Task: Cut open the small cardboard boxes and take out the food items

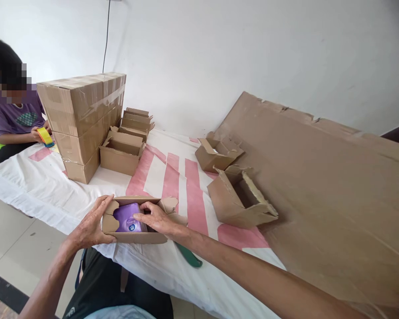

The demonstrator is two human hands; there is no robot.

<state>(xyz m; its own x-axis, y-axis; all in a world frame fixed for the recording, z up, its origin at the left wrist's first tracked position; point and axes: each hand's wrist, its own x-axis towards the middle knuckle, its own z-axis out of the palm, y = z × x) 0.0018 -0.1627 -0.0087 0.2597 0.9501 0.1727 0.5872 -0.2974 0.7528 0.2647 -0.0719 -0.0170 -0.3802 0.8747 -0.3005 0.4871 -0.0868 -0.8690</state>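
Observation:
A small open cardboard box (139,238) lies in front of me at the table's near edge. Inside it sits a purple plastic pack (124,217) with white print and a round blue logo, probably tissues. My left hand (95,221) is wrapped around the box's left end, thumb on the near side and fingers on the far side. Reaching in from the right, my right hand (154,218) grips the pack's right part with thumb and fingers; some fingertips are hidden inside the box. A dark green curved handle (190,256) shows beneath my right forearm.
Taped boxes (86,119) form a tall stack at left, with open boxes (121,155) behind. Two more open boxes (217,153) (241,199) stand right. A large cardboard sheet (326,190) leans against the wall. Another person (18,110) at far left holds a yellow-and-blue item.

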